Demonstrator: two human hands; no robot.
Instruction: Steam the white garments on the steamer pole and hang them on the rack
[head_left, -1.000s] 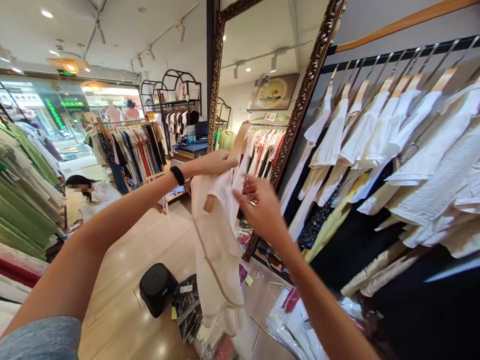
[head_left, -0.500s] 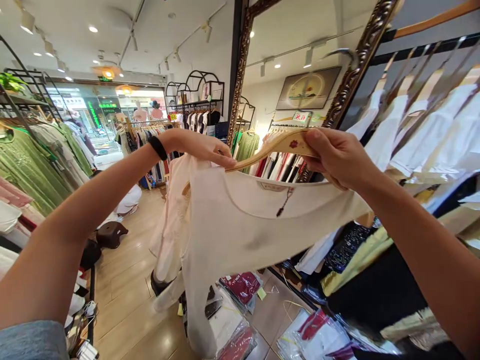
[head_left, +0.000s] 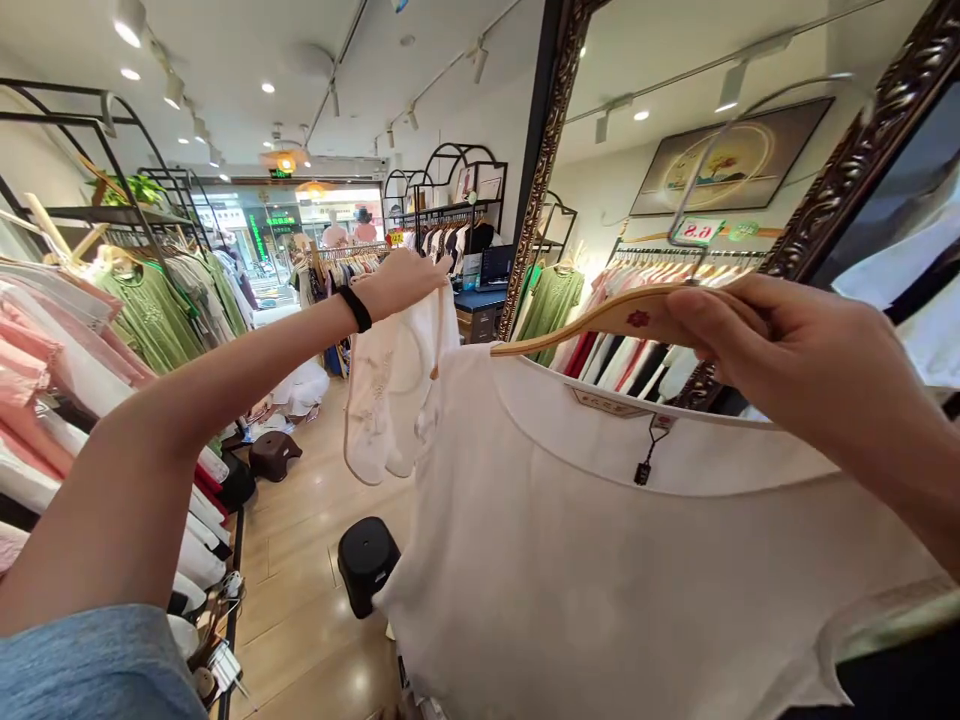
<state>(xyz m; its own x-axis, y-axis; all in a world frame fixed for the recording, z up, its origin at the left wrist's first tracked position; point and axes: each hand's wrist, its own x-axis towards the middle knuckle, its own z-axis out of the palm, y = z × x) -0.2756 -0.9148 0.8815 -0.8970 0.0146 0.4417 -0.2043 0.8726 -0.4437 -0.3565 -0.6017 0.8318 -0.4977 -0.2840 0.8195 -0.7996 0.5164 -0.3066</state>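
My right hand [head_left: 780, 340] is closed around the middle of a wooden clothes hanger [head_left: 585, 322], below its metal hook. On that hanger hangs a white round-necked top [head_left: 600, 560], with a neck label and a small black tag [head_left: 643, 471]. My left hand [head_left: 409, 282], fingers together, grips the upper part of a pale pink-white garment [head_left: 375, 400] with embroidered trim, held out beyond the top's left shoulder. Its fingertips are partly hidden by distance and cloth.
Racks of clothes [head_left: 142, 300] line the left side. A dark stool [head_left: 366, 560] and a brown stool [head_left: 274, 455] stand on the wooden floor [head_left: 300, 620]. A large mirror in an ornate frame [head_left: 551, 140] rises behind the hanger. A counter [head_left: 480, 300] stands farther back.
My left hand has left the hanger's left shoulder and moved outward with the pale garment, which now hangs apart from the white top. The hanger with the top looks closer, and the view has shifted left.
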